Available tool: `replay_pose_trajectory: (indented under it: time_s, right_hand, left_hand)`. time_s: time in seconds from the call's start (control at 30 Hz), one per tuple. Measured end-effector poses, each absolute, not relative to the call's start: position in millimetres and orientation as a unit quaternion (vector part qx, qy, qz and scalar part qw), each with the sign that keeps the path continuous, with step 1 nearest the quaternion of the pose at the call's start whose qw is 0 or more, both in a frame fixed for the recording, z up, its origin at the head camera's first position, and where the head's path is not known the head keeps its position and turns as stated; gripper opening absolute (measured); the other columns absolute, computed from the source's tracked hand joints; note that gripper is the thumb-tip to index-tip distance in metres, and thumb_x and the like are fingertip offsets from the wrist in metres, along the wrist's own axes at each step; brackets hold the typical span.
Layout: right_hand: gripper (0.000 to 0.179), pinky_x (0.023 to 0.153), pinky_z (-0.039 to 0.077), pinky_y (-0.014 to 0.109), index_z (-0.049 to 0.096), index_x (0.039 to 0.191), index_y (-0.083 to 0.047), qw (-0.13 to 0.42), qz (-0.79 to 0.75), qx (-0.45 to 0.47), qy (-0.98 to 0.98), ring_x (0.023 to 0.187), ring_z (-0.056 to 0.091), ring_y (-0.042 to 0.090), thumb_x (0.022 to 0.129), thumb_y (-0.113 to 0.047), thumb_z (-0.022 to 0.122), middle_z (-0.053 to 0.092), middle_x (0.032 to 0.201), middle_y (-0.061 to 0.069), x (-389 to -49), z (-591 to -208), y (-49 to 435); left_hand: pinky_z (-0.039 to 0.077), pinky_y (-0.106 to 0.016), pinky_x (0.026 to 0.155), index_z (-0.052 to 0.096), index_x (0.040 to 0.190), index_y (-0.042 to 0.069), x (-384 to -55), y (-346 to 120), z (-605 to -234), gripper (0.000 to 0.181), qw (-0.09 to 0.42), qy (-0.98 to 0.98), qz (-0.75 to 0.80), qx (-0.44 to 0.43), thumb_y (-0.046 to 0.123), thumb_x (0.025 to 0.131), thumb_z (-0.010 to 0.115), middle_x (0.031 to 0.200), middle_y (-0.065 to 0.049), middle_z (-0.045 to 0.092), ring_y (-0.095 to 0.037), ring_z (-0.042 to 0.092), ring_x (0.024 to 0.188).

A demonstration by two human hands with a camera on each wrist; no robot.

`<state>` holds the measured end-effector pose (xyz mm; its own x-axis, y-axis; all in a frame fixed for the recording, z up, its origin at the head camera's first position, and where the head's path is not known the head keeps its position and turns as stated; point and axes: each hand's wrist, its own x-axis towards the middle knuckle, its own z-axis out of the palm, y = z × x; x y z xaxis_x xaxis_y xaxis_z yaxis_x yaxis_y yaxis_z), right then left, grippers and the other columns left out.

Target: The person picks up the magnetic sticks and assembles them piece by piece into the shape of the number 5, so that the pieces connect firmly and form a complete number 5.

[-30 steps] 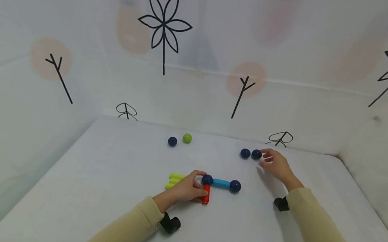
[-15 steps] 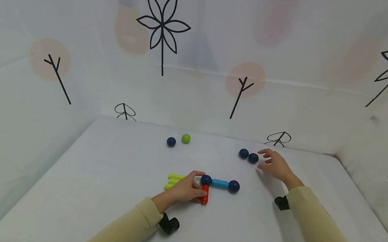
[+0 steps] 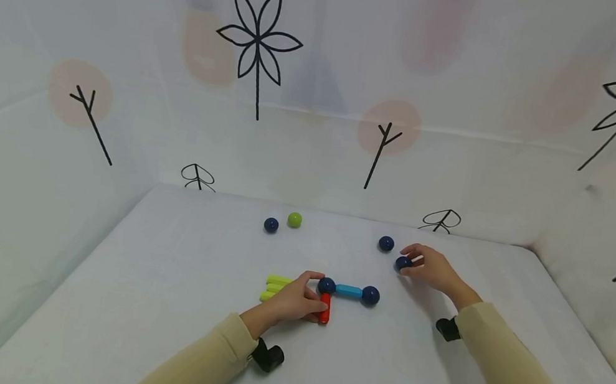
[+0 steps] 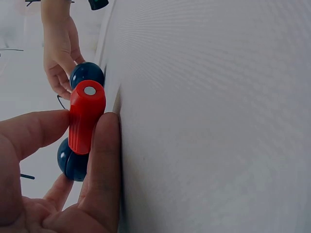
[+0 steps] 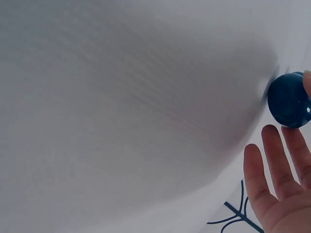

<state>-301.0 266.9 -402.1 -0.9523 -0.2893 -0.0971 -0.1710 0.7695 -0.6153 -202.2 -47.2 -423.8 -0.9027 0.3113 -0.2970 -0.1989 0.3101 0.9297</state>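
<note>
My left hand (image 3: 295,298) pinches a red rod (image 3: 325,309) between thumb and finger, and another fingertip touches the dark blue ball (image 3: 326,285) joined to its far end. From that ball a light blue rod (image 3: 349,291) runs right to a second dark blue ball (image 3: 370,295). The red rod's near end shows a round silver disc in the left wrist view. Farther right, my right hand (image 3: 435,272) holds a loose dark blue ball (image 3: 403,263) between thumb and fingers, low at the table. In the right wrist view that ball (image 5: 288,99) is partly cut off.
Several yellow-green rods (image 3: 276,289) lie just left of my left hand, partly hidden by it. One more dark blue ball (image 3: 386,243) sits behind my right hand. At the back are a dark blue ball (image 3: 271,225) and a green ball (image 3: 294,219). Patterned cloth surrounds the table.
My right hand has closed on the right-hand ball of the back pair and drawn it nearer, apart from its neighbour. My left hand keeps its hold on the red rod.
</note>
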Motion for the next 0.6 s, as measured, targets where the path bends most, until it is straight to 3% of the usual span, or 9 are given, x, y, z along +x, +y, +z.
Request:
replay_pose_trajectory:
  time_s: [0.6]
  right_hand:
    - [0.034, 0.079, 0.054, 0.04, 0.064, 0.116, 0.005, 0.086, -0.322, -0.153, 0.93, 0.093, 0.063, 0.027, 0.086, -0.005, 0.076, 0.065, 0.11, 0.018, -270, -406, 265]
  left_hand:
    - [0.059, -0.035, 0.074, 0.039, 0.148, 0.01, -202, -48, -424, 0.063, 0.22, 0.78, 0.585, 0.043, 0.004, 0.092, 0.069, 0.098, -0.012, 0.06, -0.022, 0.066, 0.082]
